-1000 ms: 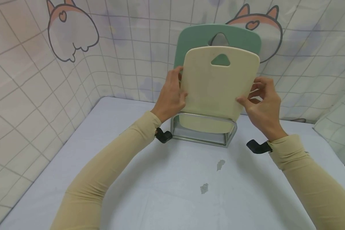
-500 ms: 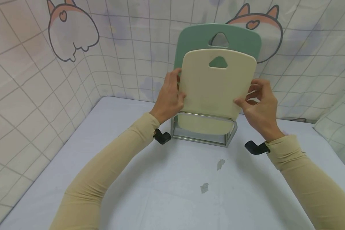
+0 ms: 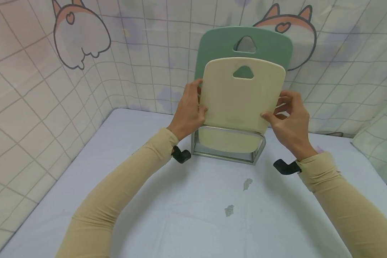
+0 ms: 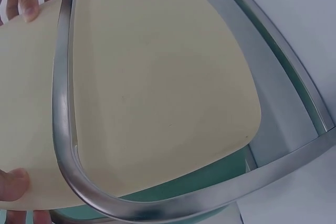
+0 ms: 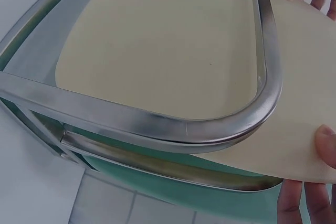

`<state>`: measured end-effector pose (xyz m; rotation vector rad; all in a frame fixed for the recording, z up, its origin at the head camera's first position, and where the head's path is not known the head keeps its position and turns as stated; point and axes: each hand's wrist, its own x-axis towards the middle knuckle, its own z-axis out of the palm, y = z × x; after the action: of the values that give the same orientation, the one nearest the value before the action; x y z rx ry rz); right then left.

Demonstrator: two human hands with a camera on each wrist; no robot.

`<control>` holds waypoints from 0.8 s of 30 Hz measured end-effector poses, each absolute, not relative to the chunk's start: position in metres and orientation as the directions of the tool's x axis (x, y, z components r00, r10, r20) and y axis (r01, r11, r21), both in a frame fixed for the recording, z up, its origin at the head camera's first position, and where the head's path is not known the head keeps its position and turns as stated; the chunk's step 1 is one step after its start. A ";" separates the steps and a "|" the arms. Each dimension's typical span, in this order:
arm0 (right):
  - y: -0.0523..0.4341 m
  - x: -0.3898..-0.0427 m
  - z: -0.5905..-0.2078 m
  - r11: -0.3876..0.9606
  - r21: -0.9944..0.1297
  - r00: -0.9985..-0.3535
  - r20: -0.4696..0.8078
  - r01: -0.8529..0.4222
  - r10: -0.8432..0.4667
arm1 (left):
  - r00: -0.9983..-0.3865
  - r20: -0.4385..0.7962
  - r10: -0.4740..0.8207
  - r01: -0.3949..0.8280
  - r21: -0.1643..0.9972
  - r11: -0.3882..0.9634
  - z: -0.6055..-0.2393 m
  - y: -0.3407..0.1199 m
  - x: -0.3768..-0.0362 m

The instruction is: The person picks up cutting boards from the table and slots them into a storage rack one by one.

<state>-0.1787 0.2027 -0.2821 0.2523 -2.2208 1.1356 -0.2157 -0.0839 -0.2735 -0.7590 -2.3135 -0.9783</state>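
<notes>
A cream cutting board (image 3: 242, 96) with a triangular handle hole stands tilted in a metal rack (image 3: 227, 157), behind its front rail. My left hand (image 3: 188, 109) pinches the board's left edge, thumb in front and fingers behind. On the opposite edge my right hand (image 3: 288, 120) grips it the same way. Behind it a larger green cutting board (image 3: 209, 44) stands in the rack, its lower part mostly hidden. In the left wrist view the cream board's rounded lower end (image 4: 168, 87) sits inside the rail, with a gap between it and the rack's base bar (image 4: 283, 51).
The rack stands on a white-covered table (image 3: 180, 215) near the back wall. A tiled-pattern curtain (image 3: 142, 71) with cartoon animals hangs behind and to the left. Two grey patches (image 3: 229, 210) mark the table in front of the rack. A dark cable (image 3: 335, 134) lies at the back right.
The cream board has slid down and slightly left in the rack, both hands moving with it. The green board and the rack have stayed in place.
</notes>
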 end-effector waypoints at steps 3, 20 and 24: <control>0.203 -0.178 -0.283 0.618 -0.663 -0.789 0.605 -0.424 0.107 | -0.714 0.636 0.294 0.661 0.472 0.583 -0.275 -0.084 -0.216; 0.201 -0.178 -0.289 0.603 -0.667 -0.789 0.606 -0.438 0.097 | -0.716 0.633 0.295 0.660 0.476 0.581 -0.279 -0.086 -0.214; 0.200 -0.179 -0.290 0.608 -0.667 -0.792 0.603 -0.431 0.100 | -0.721 0.627 0.294 0.656 0.484 0.579 -0.280 -0.088 -0.213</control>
<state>-0.1785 0.2001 -0.2902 0.2601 -2.2274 1.1423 -0.2128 -0.0879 -0.2799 -0.7589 -2.3241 -0.9943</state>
